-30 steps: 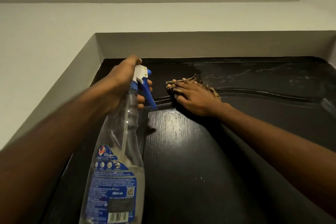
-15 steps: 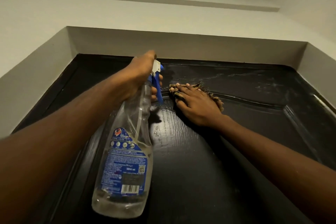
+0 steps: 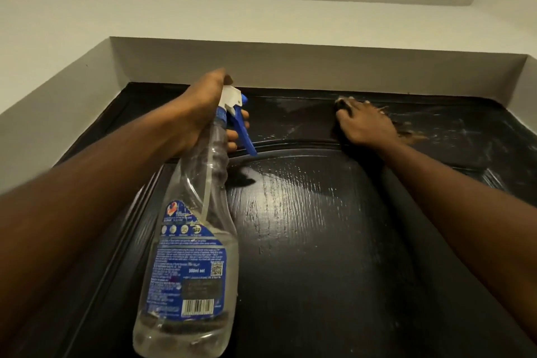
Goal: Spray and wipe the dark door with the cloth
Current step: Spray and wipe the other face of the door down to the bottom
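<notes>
The dark door (image 3: 319,241) fills the lower view, its wood grain glistening wet in the middle and streaked on the top rail. My left hand (image 3: 200,107) grips the neck of a clear spray bottle (image 3: 197,227) that has a blue label, with fingers by the blue trigger and the nozzle near the door's upper left. My right hand (image 3: 363,125) presses a brownish cloth (image 3: 408,131) flat against the top rail, just under the door's upper edge. Most of the cloth is hidden under the hand, and only its frayed edges show.
A pale wall recess (image 3: 290,67) frames the door closely on top, with the left jamb (image 3: 58,102) and right jamb (image 3: 526,90) at the sides. A raised curved moulding (image 3: 290,144) runs across the door below both hands.
My right hand has slid the cloth up and to the right, from the curved moulding beside the bottle to the top rail. My left hand still holds the bottle in much the same place.
</notes>
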